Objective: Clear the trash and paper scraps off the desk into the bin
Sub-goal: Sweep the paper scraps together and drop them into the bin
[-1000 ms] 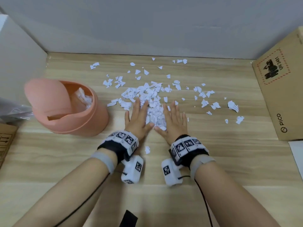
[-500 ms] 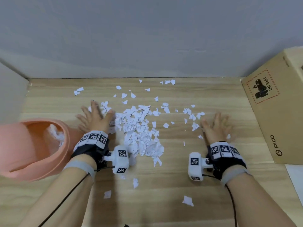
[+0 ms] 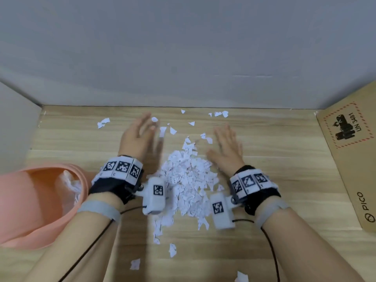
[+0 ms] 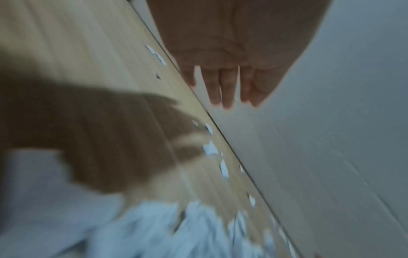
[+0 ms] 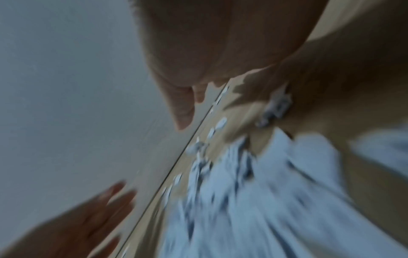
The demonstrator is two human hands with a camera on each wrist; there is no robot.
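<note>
- The heap of small torn white paper scraps looks nearly weightless and loose; my judgement is that it slides easily on the smooth pale wood-grain desk and that any quick sweep or draught would scatter it.
- No single piece offers a real hold. The heap is best taken from both sides at its base, palms scooping inward and under, so the bulk lifts as one handful.
- The scraps are thin, irregular, ragged-edged bits, some with faint grey print; they lie piled between the wrists, in the middle of the desk.
- Stray scraps lie near the back wall, one sits well to the left, and a few lie towards the near edge.
- The left hand is spread flat with straight fingers, just left of the heap's far end, blurred, holding nothing.
- The right hand is likewise spread, fingers extended, at the heap's right flank; whether the palm touches the desk I cannot tell.
- Both wrist views are heavily blurred and show only extended fingers above pale scraps.
- The round salmon-pink plastic bin stands at the left, close to the left forearm, crumpled white paper visible inside.
- A brown cardboard box stands at the right.
</note>
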